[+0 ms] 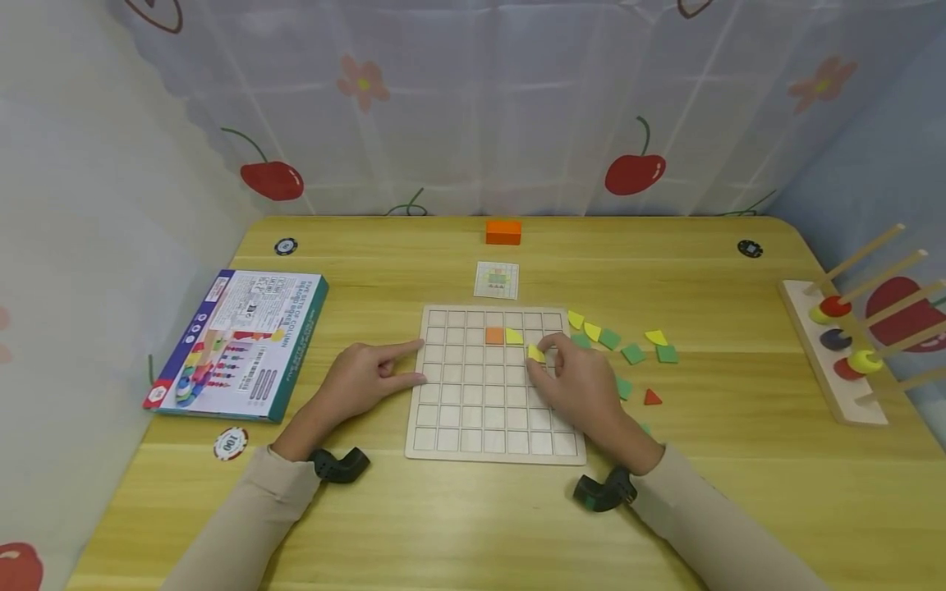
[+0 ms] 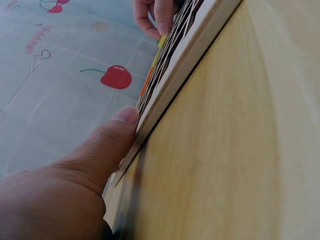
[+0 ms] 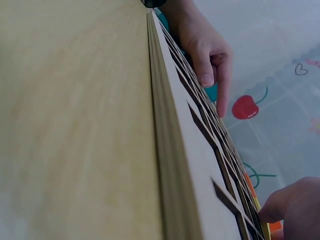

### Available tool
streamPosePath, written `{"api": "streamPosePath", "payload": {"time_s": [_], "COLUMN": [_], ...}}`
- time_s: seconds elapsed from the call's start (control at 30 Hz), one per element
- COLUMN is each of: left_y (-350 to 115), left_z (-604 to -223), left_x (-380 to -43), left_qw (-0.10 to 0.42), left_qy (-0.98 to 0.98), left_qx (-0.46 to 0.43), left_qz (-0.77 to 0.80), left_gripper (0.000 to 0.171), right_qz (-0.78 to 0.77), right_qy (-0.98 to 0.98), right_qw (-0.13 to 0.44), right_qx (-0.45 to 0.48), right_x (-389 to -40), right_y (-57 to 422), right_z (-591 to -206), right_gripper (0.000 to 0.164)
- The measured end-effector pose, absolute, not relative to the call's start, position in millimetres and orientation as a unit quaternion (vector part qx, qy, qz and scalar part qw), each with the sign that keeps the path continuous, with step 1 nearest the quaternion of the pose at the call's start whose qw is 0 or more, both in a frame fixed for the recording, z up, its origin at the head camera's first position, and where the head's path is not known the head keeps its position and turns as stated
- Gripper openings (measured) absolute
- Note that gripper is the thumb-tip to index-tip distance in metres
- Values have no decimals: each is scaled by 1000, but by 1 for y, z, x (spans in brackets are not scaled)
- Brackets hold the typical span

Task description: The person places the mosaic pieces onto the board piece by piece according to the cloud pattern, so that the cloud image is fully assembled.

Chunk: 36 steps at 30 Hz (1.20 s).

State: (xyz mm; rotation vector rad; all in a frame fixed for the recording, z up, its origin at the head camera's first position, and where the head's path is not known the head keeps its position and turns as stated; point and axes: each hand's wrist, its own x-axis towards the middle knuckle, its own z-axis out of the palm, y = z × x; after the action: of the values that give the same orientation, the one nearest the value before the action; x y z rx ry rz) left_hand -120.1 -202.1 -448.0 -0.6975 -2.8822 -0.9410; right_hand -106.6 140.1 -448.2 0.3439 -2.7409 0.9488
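A square wooden grid board (image 1: 473,396) lies on the table between both hands. My left hand (image 1: 360,379) touches its left edge with thumb and index finger extended; in the left wrist view the thumb (image 2: 107,145) lies along the board's side. My right hand (image 1: 585,387) pinches a yellow quarter-round piece (image 1: 535,355) between thumb and index finger, over the right part of the grid. An orange square piece (image 1: 494,336) and another yellow quarter-round piece (image 1: 513,336) sit side by side in cells of an upper row.
Several loose green, yellow and red pieces (image 1: 633,354) lie right of the board, some partly behind my right hand. Beyond the board are a pattern card (image 1: 496,280) and an orange block (image 1: 503,233). A boxed toy set (image 1: 244,345) lies left; a peg stand with beads (image 1: 835,353) stands right.
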Motion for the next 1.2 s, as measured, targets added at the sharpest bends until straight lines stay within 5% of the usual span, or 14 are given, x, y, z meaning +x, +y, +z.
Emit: {"api": "streamPosePath", "payload": {"time_s": [1.2], "left_y": [-203], "left_z": [-447], "left_x": [-120], "left_qw": [2], "left_qy": [-929], "left_qx": [-216], "left_qz": [-301], "left_gripper": [54], "right_qz": [365], "right_qy": [-921], "right_qw": [100], "right_qx": [97], "right_x": [-108], "right_y": [173], "right_z": [-439], "right_gripper": [19]}}
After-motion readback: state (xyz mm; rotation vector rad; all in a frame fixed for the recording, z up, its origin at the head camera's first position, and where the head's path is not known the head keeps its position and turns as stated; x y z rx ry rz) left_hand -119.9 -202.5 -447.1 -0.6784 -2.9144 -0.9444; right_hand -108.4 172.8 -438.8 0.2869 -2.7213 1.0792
